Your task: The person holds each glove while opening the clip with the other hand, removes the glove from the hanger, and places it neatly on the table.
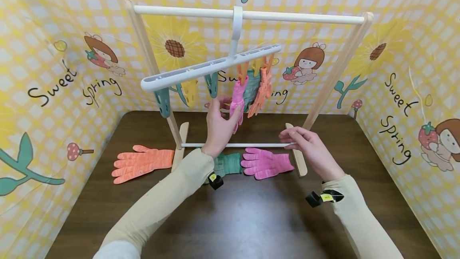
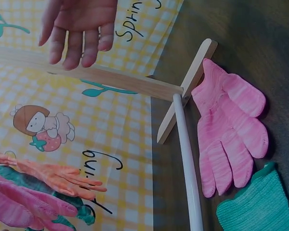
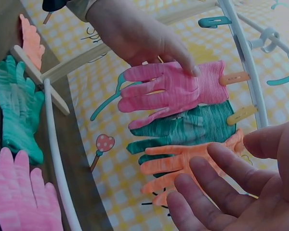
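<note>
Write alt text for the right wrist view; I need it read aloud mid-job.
The left hand pinches a pink glove clipped to a hanger, beside a clipped green glove and a hanging orange glove. The open right hand fills the lower right. Three more gloves lie on the table at left.

Six gloves [image 1: 267, 164]: two pink, two green, two orange; six clips [image 1: 163, 102], two hands [image 1: 221, 125], one hanger [image 1: 201, 69], one rack [image 1: 305, 17], one table [image 1: 251, 223]
</note>
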Demonstrator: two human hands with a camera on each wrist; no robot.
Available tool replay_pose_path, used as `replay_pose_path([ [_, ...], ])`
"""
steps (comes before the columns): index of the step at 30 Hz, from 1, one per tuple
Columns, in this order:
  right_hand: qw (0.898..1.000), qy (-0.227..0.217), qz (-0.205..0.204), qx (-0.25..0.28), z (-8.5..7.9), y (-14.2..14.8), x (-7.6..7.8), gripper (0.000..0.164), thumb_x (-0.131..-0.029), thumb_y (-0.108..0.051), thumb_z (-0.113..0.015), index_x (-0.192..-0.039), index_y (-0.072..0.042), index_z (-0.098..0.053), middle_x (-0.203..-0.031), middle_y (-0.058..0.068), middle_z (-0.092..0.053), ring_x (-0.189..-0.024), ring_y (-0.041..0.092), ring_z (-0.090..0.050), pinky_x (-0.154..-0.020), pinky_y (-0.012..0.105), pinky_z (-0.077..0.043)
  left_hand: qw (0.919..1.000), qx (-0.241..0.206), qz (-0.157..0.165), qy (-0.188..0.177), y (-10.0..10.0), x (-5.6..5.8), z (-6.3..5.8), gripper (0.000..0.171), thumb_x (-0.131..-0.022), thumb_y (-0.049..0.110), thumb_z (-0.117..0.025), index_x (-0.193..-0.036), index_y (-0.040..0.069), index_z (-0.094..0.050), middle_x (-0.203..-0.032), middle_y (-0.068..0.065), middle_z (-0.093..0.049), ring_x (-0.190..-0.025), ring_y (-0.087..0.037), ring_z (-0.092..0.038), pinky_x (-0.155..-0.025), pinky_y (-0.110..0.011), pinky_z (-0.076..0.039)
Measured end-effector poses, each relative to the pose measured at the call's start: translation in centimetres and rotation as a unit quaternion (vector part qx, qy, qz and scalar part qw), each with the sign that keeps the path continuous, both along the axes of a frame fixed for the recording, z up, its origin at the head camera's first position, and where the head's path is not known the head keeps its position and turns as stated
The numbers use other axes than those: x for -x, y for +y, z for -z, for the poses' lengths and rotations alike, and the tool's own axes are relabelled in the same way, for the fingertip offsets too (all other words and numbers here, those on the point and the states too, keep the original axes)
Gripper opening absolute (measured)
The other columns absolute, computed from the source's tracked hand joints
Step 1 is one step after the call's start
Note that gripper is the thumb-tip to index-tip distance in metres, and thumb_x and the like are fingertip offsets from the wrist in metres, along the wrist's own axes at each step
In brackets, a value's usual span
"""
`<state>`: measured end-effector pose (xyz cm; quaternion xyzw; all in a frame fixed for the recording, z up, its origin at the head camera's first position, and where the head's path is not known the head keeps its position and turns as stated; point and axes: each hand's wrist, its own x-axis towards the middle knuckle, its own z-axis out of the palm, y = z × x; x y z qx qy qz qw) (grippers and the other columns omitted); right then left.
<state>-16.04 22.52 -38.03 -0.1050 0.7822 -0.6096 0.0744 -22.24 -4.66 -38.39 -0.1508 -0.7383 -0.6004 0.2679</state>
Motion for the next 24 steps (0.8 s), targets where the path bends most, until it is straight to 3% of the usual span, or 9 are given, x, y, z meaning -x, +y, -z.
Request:
replay_pose_path([
  [4,1.000,-0.001,-0.004,-0.003,-0.5,-0.5,0.2,0.048,-0.111,-0.038,-0.051,-0.130,0.004,-0.062,-0.129,0.013,-0.068,-0.116,0.018,-0.067,-0.101,0.035,-0.053,1.0000,0.005,0.007,0.004,0.0,0.1,0.0,0.029,-0.098,0.020,-0.074,-0.115,0.001,-0.061,-0.110,-0.014,-0.059,-0.087,-0.029,-0.064,-0.073,-0.036,-0.057],
  [8,1.000,0.006,-0.009,0.009,-0.8,-1.0,0.5,0.045,-0.111,-0.036,-0.051,-0.129,0.004,-0.062,-0.126,0.009,-0.069,-0.116,0.021,-0.067,-0.099,0.033,-0.054,0.9998,0.003,0.019,0.001,0.1,0.1,0.1,0.025,-0.099,0.019,-0.073,-0.113,0.001,-0.062,-0.111,-0.014,-0.059,-0.079,-0.027,-0.066,-0.067,-0.023,-0.055],
  [13,1.000,0.016,-0.017,0.012,-1.3,-1.6,1.1,0.044,-0.111,-0.034,-0.050,-0.129,0.004,-0.062,-0.125,0.009,-0.069,-0.119,0.030,-0.064,-0.099,0.033,-0.054,0.9994,-0.008,0.033,-0.010,0.0,-0.2,0.1,0.023,-0.101,0.019,-0.070,-0.115,0.002,-0.061,-0.112,-0.012,-0.066,-0.070,-0.027,-0.068,-0.058,-0.024,-0.054],
  [17,1.000,0.018,-0.021,0.014,-1.8,-2.1,1.6,0.044,-0.111,-0.035,-0.050,-0.130,0.004,-0.062,-0.127,0.011,-0.068,-0.123,0.037,-0.061,-0.098,0.033,-0.055,0.9996,-0.002,0.025,-0.011,0.0,-0.3,0.2,0.021,-0.102,0.017,-0.068,-0.115,0.002,-0.061,-0.106,-0.013,-0.070,-0.072,-0.021,-0.067,-0.060,-0.023,-0.052],
  [24,0.998,0.039,-0.030,0.028,-3.0,-3.4,2.9,0.044,-0.111,-0.032,-0.050,-0.129,0.006,-0.062,-0.124,0.010,-0.068,-0.115,0.023,-0.066,-0.095,0.030,-0.055,0.9997,0.017,0.016,0.001,0.0,-0.3,0.0,0.023,-0.104,0.015,-0.063,-0.121,0.001,-0.055,-0.104,-0.014,-0.075,-0.078,-0.017,-0.063,-0.068,-0.024,-0.048],
])
